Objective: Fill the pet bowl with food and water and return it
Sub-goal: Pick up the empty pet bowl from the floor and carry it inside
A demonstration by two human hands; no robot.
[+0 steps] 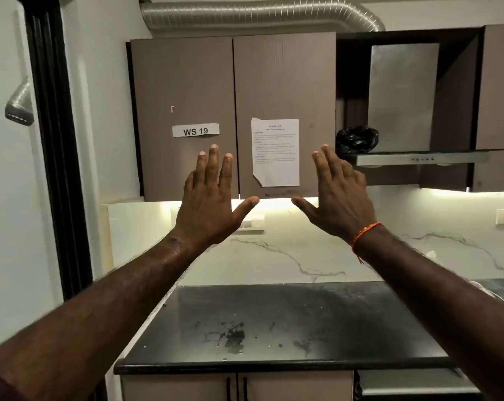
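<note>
Above the dark bench (pixel 273 319), both arms are raised toward the wall cupboards. Left hand (pixel 213 198): back to the camera, fingers straight and spread, thumb out to the right, holding nothing. Right hand (pixel 336 195): likewise flat and spread, thumb out to the left, empty; an orange thread (pixel 366 235) circles its wrist. The two thumbs point at each other with a clear gap between them, level with the lower edge of the cupboard doors (pixel 233 117).

Whether either hand touches a door cannot be told from this view. The pet bowl cannot be found anywhere in the frame, so its position relative to the hands cannot be stated.

Left door carries a label (pixel 195 130) reading "WS 19", just above the left fingertips. Right door carries a printed sheet (pixel 275 151), between the two hands, its lower left corner curled.

Right of the cupboards: a steel cooker hood (pixel 404 111) with a black bag (pixel 357 139) resting on its ledge, near the right hand's fingers. A ribbed silver duct (pixel 259 14) runs along the top.

Bench surface is smeared and speckled near its front edge; the marble-patterned wall panel (pixel 273 256) closes it at the back, a white wall and dark door frame (pixel 57 140) bound it on the left.
</note>
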